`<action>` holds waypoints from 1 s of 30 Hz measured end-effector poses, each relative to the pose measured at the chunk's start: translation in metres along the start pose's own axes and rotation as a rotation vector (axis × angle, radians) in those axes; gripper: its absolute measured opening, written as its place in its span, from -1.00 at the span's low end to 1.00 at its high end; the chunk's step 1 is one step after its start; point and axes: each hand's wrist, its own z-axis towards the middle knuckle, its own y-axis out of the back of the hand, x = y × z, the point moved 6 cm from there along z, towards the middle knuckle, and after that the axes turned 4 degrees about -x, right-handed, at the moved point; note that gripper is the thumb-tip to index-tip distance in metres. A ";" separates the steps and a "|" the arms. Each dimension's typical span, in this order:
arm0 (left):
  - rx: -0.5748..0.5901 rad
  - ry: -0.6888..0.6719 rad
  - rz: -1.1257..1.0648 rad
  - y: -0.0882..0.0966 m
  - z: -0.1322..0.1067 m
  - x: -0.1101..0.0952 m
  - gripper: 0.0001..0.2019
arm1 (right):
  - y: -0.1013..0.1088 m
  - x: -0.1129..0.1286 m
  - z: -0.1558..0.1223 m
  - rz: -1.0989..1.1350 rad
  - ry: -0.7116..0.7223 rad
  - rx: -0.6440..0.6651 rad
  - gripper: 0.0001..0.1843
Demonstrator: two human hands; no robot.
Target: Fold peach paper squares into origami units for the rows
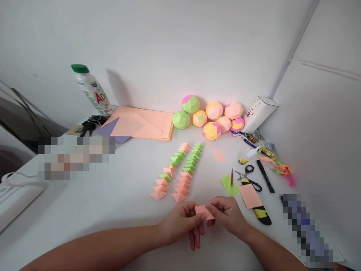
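Observation:
A small piece of peach paper [203, 212] is held between both hands above the near part of the table. My left hand [184, 222] pinches its left side between thumb and fingers, with the lower fingers hanging loose. At its right edge, my right hand [227, 214] grips with thumb and curled fingers. Beyond the hands stand two rows of folded paper units, the left row [169, 170] mixing peach and green, the right row [188, 175] green at the far end and peach nearer.
Several paper balls [212, 131] sit against the wall, beside a stack of peach sheets [135, 124] and a bottle [94, 92]. To the right lie scissors [248, 171], a black marker [265, 176], a cutter [262, 215], peach paper [250, 196] and a green sheet [229, 185] under a red pen [232, 177].

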 end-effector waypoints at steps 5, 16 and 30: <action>0.002 0.043 0.015 -0.002 -0.002 0.000 -0.59 | 0.000 0.008 -0.002 -0.042 0.032 -0.003 -0.63; -0.121 -0.120 0.122 0.006 -0.006 -0.005 -0.62 | -0.012 -0.005 0.000 0.153 -0.142 0.226 -0.64; -0.056 -0.079 0.138 0.004 -0.002 -0.008 -0.63 | -0.013 -0.012 0.000 0.112 -0.163 0.193 -0.80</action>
